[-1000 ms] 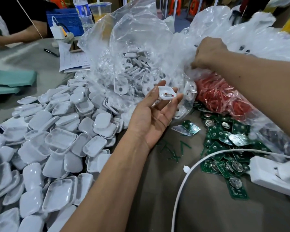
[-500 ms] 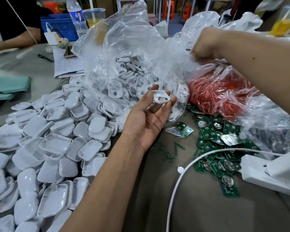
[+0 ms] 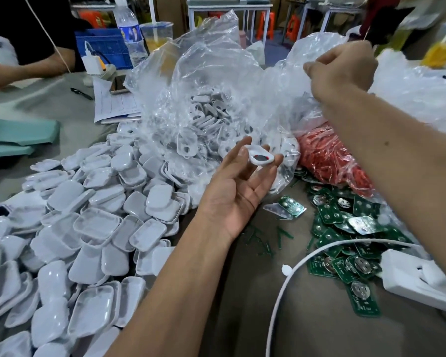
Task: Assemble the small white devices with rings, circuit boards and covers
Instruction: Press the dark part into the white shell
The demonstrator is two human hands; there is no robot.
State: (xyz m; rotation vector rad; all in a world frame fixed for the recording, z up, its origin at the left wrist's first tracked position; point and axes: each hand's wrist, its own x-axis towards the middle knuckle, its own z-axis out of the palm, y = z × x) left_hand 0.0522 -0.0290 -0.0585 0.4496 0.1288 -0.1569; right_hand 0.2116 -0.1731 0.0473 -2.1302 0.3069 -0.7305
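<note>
Plastic bag (image 3: 289,83) lifted higher – right hand (image 3: 343,70) clenching it; left hand (image 3: 238,191) pinches white device (image 3: 260,157).

On the surface (image 3: 307,331) to your left lies a heap of covers (image 3: 83,228), spreading from the near edge back to a bag of device shells (image 3: 204,112) in the middle. Your left hand (image 3: 237,191) hangs in front of that bag, with one shell (image 3: 260,157) at its fingertips. Right of the bag sits a bag of rings (image 3: 327,161), and your right hand (image 3: 343,67) is above and behind it, on the plastic. In front of the rings lie the circuit boards (image 3: 345,243). A cable (image 3: 289,292) curves across them to a power strip (image 3: 420,282) at your near right. Papers (image 3: 113,104) and a bottle (image 3: 129,32) stand behind the heap.
</note>
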